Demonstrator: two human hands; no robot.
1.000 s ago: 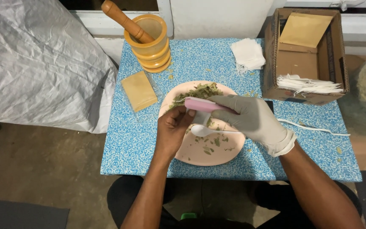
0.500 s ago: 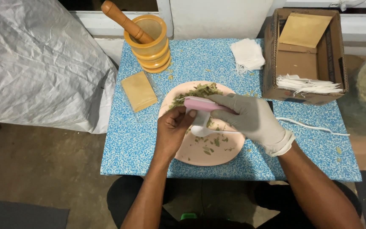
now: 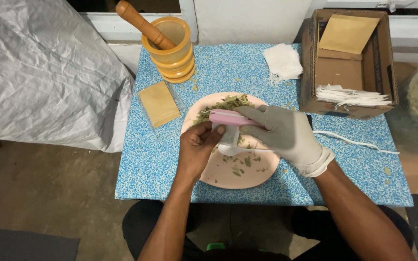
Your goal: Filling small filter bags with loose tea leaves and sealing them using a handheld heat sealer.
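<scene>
A small flat tan packet (image 3: 158, 103) in a clear sleeve lies on the blue speckled table (image 3: 141, 169), just left of the pink plate (image 3: 218, 176). At the table's far right corner stands an open brown cardboard box (image 3: 308, 63), with a tan envelope-like packet (image 3: 347, 33) propped inside at the back and a stack of white sachets (image 3: 351, 95) at the front. A loose pile of white sachets (image 3: 282, 62) sits just left of the box.

I have one view only, from the head camera, looking steeply down and slightly forward over the hands (image 3: 247, 137), close in. The blue speckled desk (image 3: 151, 164) fills mid-frame; beyond the hands the wall, below them floor.
</scene>
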